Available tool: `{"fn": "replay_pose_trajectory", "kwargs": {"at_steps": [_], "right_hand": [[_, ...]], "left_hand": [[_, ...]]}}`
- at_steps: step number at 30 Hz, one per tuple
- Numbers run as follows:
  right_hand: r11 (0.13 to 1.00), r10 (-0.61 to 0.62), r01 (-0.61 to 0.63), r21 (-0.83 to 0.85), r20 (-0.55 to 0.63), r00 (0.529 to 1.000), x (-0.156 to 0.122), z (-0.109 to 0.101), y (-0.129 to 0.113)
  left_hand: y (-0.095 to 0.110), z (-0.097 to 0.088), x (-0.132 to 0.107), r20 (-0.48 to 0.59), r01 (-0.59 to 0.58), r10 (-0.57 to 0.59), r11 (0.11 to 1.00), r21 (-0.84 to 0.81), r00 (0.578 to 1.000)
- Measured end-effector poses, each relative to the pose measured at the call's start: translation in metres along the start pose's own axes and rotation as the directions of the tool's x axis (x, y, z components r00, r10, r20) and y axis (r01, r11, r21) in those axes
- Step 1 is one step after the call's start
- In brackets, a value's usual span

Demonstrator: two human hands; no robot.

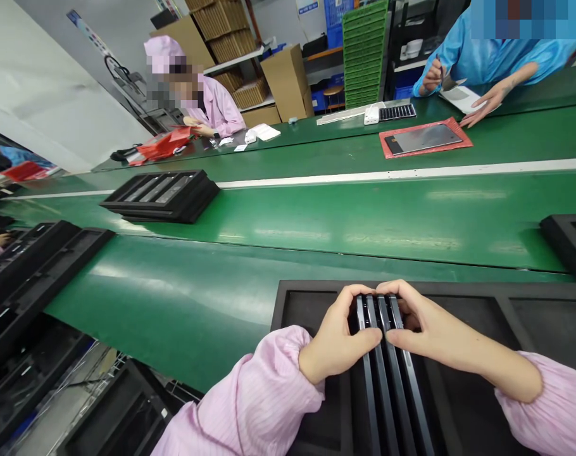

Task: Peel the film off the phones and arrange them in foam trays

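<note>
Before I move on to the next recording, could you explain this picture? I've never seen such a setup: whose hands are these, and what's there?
There is no machine: these are a person's bare hands, seen by a camera on that person's head, looking forward and down. The left hand and right hand together hold four slim dark slabs on edge, side by side, above a black tray with compartments. On the green surface beyond stands a stack of black trays. Across it are two other people: one in pink, beside red material, and one in blue, holding a pen-like tool. What exactly the slabs are, I can't be sure.
</note>
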State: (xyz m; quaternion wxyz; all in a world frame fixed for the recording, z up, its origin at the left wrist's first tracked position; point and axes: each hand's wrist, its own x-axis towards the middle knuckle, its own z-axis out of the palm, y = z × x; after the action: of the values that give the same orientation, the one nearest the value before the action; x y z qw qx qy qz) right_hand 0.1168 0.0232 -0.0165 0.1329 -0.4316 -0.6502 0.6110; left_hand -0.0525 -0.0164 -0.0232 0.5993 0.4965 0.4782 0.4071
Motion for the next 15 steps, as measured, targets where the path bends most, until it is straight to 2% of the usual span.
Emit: {"fn": "replay_pose_trajectory", "kwargs": {"at_steps": [9,12,15], "right_hand": [[0.998,0.002,-0.005,-0.058,-0.05,0.999,0.0,0.003,0.002],[1.0,-0.005,0.004,0.01,0.081,0.997,-0.003,-0.003,0.001],[0.998,-0.046,0.034,0.061,0.204,0.978,-0.007,-0.01,0.0]], "left_hand": [[-0.003,-0.004,0.001,0.031,-0.009,0.008,0.999,0.033,0.999],[-0.005,-0.012,0.001,0.159,-0.03,0.032,0.999,-0.018,0.987],[-0.007,-0.023,0.002,0.323,-0.06,0.065,0.998,-0.027,0.944]]}}
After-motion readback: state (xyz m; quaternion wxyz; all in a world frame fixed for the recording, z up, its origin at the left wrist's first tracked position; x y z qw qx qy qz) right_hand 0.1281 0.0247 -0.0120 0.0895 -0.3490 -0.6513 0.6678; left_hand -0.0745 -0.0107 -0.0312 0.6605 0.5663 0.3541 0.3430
